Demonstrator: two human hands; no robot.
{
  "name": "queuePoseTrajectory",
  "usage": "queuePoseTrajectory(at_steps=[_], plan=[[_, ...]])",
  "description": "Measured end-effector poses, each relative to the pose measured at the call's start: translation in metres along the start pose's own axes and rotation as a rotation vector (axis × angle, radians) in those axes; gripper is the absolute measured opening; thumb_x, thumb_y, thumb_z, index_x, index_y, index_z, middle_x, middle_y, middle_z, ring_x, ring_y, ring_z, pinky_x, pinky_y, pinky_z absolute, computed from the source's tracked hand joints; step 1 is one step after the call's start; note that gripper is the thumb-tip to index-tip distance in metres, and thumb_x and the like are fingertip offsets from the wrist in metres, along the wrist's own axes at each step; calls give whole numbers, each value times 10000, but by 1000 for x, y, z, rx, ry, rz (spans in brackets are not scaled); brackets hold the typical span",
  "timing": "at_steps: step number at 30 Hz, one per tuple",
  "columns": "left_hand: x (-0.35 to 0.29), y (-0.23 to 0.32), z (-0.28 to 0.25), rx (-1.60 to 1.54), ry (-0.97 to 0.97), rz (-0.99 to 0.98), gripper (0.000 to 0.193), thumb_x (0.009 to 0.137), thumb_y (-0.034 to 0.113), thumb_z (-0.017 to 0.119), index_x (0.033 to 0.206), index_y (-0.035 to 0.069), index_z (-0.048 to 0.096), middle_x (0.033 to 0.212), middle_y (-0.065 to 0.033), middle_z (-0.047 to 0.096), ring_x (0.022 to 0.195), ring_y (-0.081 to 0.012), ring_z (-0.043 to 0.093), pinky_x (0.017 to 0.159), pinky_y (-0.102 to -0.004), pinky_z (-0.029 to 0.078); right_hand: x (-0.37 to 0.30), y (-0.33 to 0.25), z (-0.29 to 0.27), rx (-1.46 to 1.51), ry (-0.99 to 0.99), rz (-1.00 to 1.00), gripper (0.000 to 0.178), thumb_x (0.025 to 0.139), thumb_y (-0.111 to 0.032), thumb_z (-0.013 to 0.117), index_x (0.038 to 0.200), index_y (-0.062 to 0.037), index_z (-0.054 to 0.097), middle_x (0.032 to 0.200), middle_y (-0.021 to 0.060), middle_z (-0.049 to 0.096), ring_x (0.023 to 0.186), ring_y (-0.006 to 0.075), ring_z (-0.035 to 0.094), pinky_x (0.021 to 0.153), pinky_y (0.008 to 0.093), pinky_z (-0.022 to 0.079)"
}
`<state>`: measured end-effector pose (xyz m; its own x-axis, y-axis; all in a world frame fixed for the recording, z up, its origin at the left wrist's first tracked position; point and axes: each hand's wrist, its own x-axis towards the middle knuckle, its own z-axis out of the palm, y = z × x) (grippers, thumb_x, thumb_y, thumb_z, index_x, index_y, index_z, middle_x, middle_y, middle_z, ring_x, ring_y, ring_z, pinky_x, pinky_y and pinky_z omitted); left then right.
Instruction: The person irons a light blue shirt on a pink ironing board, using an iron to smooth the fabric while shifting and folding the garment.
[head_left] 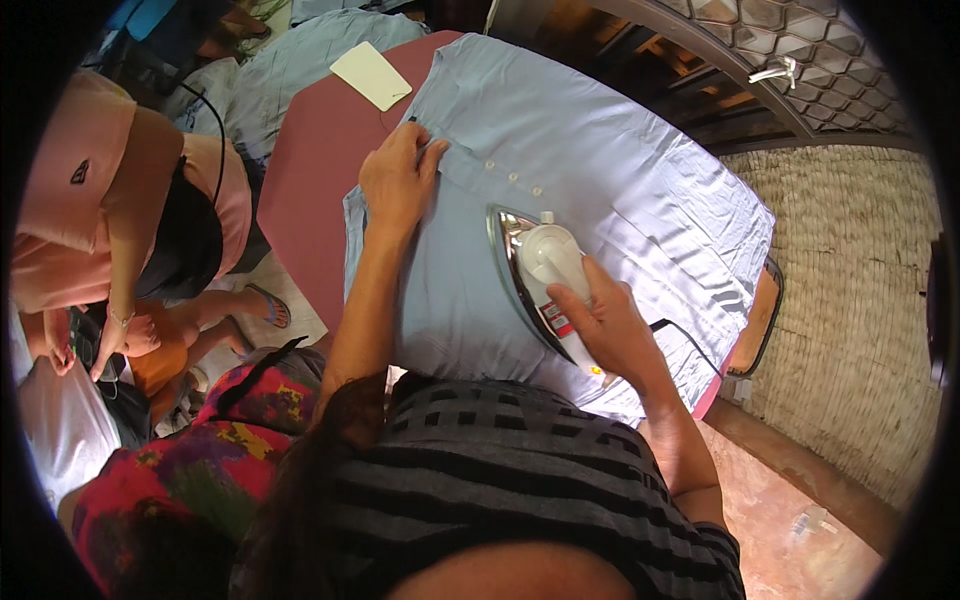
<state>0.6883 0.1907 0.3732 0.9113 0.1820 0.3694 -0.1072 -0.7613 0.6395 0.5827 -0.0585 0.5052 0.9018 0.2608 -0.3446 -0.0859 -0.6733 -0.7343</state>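
Note:
A light blue button-up shirt (450, 300) lies spread over a red-covered board. In my right hand (615, 325) is the handle of a white clothes iron (553, 262), its metal soleplate down on the shirt, just nearer to me than a row of small pale buttons (513, 177). My left hand (400, 180) is at the shirt's far left edge, thumb and fingers closed on the cloth; the fold between the fingertips is partly hidden. A dark cord (690, 338) comes out from beneath my right wrist across the shirt.
A white flat rectangular thing (371, 76) with a thin cord lies on the board's red cover (310, 165). To the left are other people, one in a pink top (75, 150). Blue garments (305, 65) are heaped behind. On the right stand a metal lattice gate (800, 60) and a woven wall (840, 270).

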Motion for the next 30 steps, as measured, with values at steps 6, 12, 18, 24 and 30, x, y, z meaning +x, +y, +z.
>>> queuePoseTrajectory(at_steps=[6,12,18,24,30], plan=[[-19,46,-15,172,-128,356,451,872,264,701,1289,155,567,1400,-59,501,1310,-305,442,987,-519,355,-31,-1,-32,51,116,78,321,981,-279,591,1034,35,551,735,213,635,652,225,621,628,362,473],[-50,31,2,307,-271,301,529,983,308,474,1490,170,411,1598,-25,305,1491,-265,218,1172,-538,130,-23,-19,-31,-81,141,3,300,985,-260,574,924,19,482,682,219,604,604,325,613,559,410,434],[-45,19,-3,338,-269,241,534,995,296,425,1500,128,390,1614,-1,281,1493,-256,223,1183,-527,109,3,-19,-17,-93,77,-7,293,982,-256,579,938,17,485,711,243,625,647,402,644,573,443,456],[-41,12,-5,391,-259,156,536,989,293,424,1500,139,390,1610,1,287,1486,-271,236,1186,-513,120,8,-12,8,-15,57,-16,314,997,-263,553,1070,32,475,772,272,637,743,461,655,635,469,488],[-37,19,-2,415,-288,139,530,983,295,440,1490,143,412,1605,-1,301,1484,-270,242,1190,-508,112,22,-9,5,-23,56,-36,348,970,-290,584,1013,42,488,905,306,604,879,521,579,750,521,462]])
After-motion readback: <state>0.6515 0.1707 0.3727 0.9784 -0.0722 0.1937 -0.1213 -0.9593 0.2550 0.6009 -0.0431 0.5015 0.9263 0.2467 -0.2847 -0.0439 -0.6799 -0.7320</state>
